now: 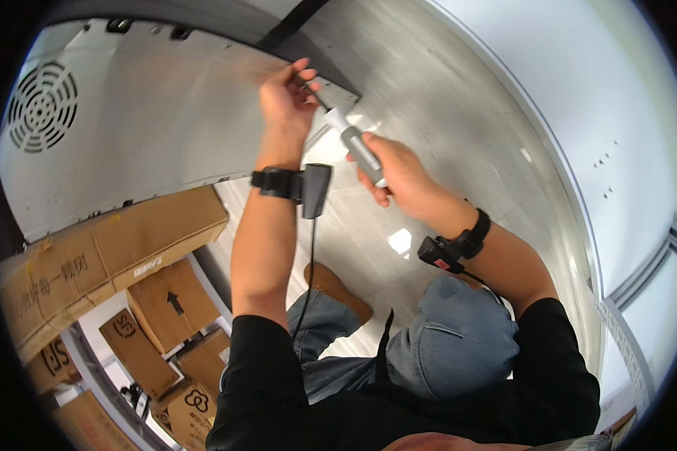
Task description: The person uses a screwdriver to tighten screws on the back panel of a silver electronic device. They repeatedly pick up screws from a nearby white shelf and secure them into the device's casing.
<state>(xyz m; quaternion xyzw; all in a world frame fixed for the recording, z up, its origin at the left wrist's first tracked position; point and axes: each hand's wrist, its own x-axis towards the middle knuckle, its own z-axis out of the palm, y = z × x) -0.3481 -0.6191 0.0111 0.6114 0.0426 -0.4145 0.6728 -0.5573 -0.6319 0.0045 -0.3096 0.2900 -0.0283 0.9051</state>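
Observation:
A screwdriver (pixel 359 149) with a grey and white handle is in my right hand (pixel 399 171), fingers wrapped round the handle. Its dark shaft slants up and left toward the corner of a large grey metal panel (pixel 180 98). My left hand (pixel 288 98) is at that corner, fingers curled beside the shaft and the panel's edge. Whether the left fingers pinch the shaft, a screw or the edge cannot be made out. The screwdriver's tip is hidden behind them.
A long cardboard box (pixel 128 244) lies below the panel, with several smaller cartons (pixel 174 304) on a rack at lower left. A white wall-like panel (pixel 557 98) curves along the right. Shiny grey floor (pixel 429 83) lies between. Cabled black straps circle both wrists.

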